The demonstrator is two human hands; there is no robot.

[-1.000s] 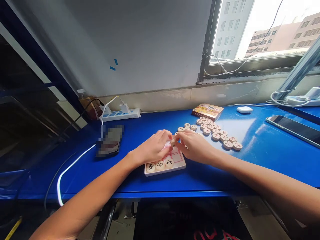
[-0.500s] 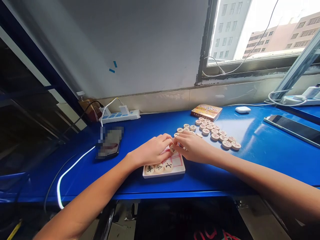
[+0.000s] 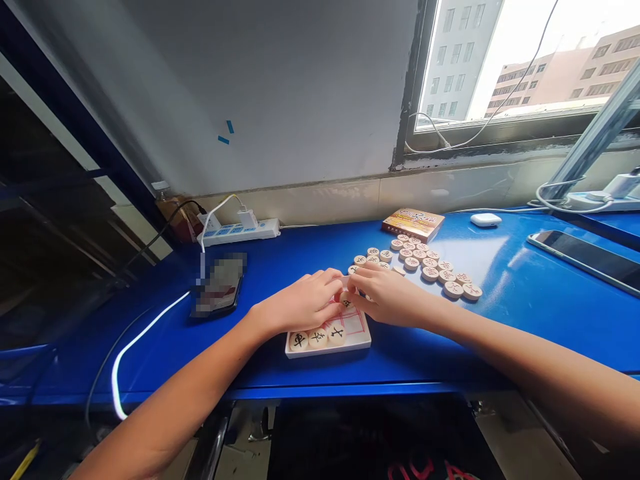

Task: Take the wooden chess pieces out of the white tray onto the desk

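White tray (image 3: 359, 333), 3 discs (image 3: 318, 338) along near edge

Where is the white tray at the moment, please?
In the head view, the white tray lies below centre, near the front edge of the blue table, partly covered by the left hand, with three round pieces along its near side.

- The left hand (image 3: 307, 301) arched over a shallow white box (image 3: 357, 340), fingertips close around a round wooden piece (image 3: 347, 300).
- The right hand (image 3: 390, 293) came in opposite, fingers at that same piece; which hand gripped it, I couldn't make out.
- Three marked discs (image 3: 317, 338) lay side by side along the box's near edge.
- Beyond, loose discs (image 3: 429, 274) were spread on the blue table (image 3: 425, 357), near a printed carton (image 3: 413, 224).
- A phone (image 3: 590, 261) lay farther right.
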